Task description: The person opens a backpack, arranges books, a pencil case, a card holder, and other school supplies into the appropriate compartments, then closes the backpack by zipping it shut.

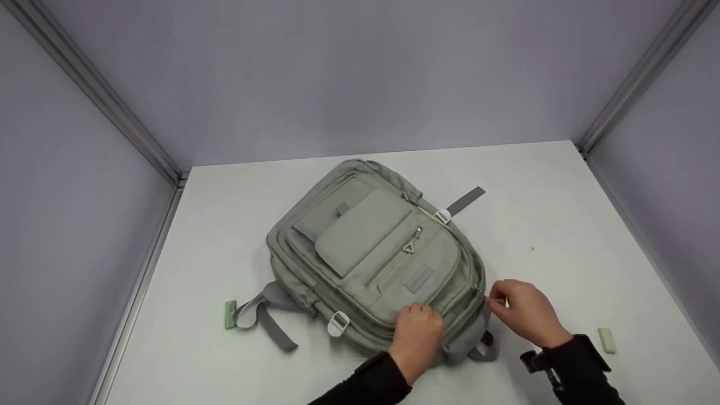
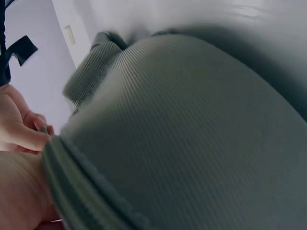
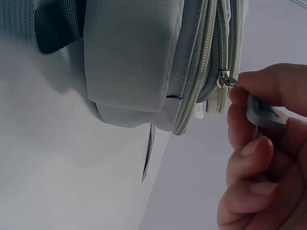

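Observation:
A grey-green backpack [image 1: 360, 236] lies tilted on the white table, its front pockets facing up. At its near edge my left hand [image 1: 417, 334] grips the fabric with curled fingers, beside the zipper edge [image 2: 86, 187] in the left wrist view. My right hand [image 1: 526, 312] is at the bag's right side. In the right wrist view its thumb and forefinger pinch a grey zipper pull [image 3: 265, 115], whose metal slider [image 3: 224, 79] sits on one of the zipper tracks. The left fingertips are hidden in the folds.
A small green block [image 1: 230, 314] lies left of the bag by a loose strap [image 1: 275, 329]. Another pale block [image 1: 607, 340] lies at the right, near my sleeve. A second strap end [image 1: 468, 200] sticks out at the upper right. Walls enclose the table's back and sides.

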`<state>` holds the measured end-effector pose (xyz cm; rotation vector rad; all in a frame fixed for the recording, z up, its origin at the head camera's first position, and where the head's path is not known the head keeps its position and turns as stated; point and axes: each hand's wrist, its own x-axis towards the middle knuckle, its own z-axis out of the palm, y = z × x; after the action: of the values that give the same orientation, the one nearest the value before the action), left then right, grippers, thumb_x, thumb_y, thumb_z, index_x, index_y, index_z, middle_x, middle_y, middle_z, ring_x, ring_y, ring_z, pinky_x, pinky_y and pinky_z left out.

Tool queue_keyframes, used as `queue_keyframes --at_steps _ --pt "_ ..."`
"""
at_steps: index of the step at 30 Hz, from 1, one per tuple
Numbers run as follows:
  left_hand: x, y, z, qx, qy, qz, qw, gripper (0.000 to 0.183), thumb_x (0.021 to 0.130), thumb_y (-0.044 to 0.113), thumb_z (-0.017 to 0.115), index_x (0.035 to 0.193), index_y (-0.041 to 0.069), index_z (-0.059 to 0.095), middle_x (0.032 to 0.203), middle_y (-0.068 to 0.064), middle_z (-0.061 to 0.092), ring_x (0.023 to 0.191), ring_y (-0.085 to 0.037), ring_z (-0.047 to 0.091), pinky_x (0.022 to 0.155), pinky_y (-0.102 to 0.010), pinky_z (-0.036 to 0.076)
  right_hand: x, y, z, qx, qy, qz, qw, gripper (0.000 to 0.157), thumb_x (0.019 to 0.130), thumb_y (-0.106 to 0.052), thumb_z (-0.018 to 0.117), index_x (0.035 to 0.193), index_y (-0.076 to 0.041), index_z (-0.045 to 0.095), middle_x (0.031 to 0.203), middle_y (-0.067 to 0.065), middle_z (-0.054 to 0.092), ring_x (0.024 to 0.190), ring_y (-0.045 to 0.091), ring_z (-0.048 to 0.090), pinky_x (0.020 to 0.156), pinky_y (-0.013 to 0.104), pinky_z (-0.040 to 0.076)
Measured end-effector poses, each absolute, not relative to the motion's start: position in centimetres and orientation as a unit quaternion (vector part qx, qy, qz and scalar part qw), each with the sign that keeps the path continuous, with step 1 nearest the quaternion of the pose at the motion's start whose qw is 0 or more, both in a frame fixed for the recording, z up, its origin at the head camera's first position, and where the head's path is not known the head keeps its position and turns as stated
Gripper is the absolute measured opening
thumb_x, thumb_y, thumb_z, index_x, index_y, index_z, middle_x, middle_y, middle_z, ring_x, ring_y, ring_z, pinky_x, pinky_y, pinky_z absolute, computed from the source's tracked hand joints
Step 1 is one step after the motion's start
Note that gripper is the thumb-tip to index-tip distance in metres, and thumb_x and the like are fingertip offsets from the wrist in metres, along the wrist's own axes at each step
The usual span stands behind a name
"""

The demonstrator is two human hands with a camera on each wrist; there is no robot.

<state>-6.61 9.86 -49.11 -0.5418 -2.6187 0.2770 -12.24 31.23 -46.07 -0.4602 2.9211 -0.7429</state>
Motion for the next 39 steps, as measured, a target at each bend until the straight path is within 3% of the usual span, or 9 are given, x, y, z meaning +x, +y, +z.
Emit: queue_keyframes --at_steps 6,11,20,27,39 --pt "-5.6 6.9 -49.0 -0.208 -0.949 0.062 0.228 0.027 0.074 0.015 0.079 0.06 0.023 0.058 0.062 0.008 0.056 0.062 -0.008 0.054 0.06 -0.021 0.04 -10.5 30.8 -45.8 -0.184 0.936 -0.275 0.117 0.021 0.088 -0.011 0.07 0.071 -0.02 0.062 0.069 -0.01 0.056 0.06 -0.002 0.042 0.057 0.021 0.036" --pt "-4.7 3.7 -48.6 -0.236 -0.952 0.052 0.188 0.022 0.079 0.011 0.075 0.066 0.022 0.061 0.066 0.007 0.058 0.066 -0.01 0.055 0.065 -0.025 0.041 -8.6 29.2 -46.0 -0.245 0.906 -0.305 0.162 0.019 0.086 -0.008 0.07 0.073 -0.019 0.064 0.073 -0.011 0.06 0.066 -0.005 0.048 0.06 0.02 0.04" --pt "-3.6 -2.4 -48.5 -0.277 -0.934 0.013 0.226 0.02 0.071 0.007 0.079 0.071 0.018 0.062 0.073 0.005 0.06 0.073 -0.011 0.06 0.07 -0.026 0.045 -7.3 26.5 -46.5 -0.35 0.864 -0.326 0.154 0.021 0.087 -0.01 0.071 0.073 -0.021 0.061 0.071 -0.012 0.059 0.067 -0.007 0.047 0.061 0.019 0.041" --pt "-3.2 -4.3 -48.5 -0.286 -0.929 0.009 0.232 0.023 0.074 0.012 0.079 0.075 0.02 0.057 0.076 0.006 0.057 0.073 -0.01 0.057 0.069 -0.027 0.042 -10.2 27.0 -46.3 -0.354 0.877 -0.299 0.131 0.021 0.084 -0.011 0.074 0.071 -0.02 0.061 0.073 -0.012 0.063 0.069 -0.004 0.053 0.062 0.021 0.046" --pt "-3.0 -4.1 -49.0 -0.269 -0.937 -0.002 0.223 0.021 0.08 0.019 0.078 0.075 0.022 0.058 0.075 0.008 0.057 0.071 -0.009 0.056 0.067 -0.027 0.04 -18.4 30.0 -45.8 -0.35 0.891 -0.23 0.173 0.016 0.085 -0.01 0.074 0.072 -0.017 0.067 0.071 -0.01 0.064 0.063 -0.004 0.046 0.058 0.02 0.041"
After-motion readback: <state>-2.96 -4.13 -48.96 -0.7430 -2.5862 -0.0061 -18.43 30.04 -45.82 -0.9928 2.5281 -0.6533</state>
